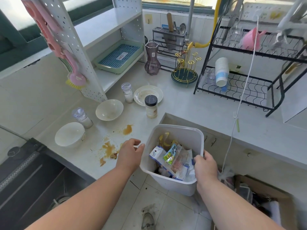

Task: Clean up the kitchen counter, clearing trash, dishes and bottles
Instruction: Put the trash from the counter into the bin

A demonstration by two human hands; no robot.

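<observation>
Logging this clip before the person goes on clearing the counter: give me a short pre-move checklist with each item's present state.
1. Bin held: ok, right hand grips its near rim; it hangs tilted off the counter edge.
2. Left hand free: ok, open and empty beside the bin.
3. Room in bin: ok, wrappers sit below the rim.
4. Loose trash cleared from counter: cannot tell, none visible among the dishes.
5. Dishes cleared: not ok, two bowls and a plate remain.
6. Bottles cleared: not ok, a dark-capped jar and two clear shakers remain.
7. Surface clean: not ok, brown spill.
</observation>
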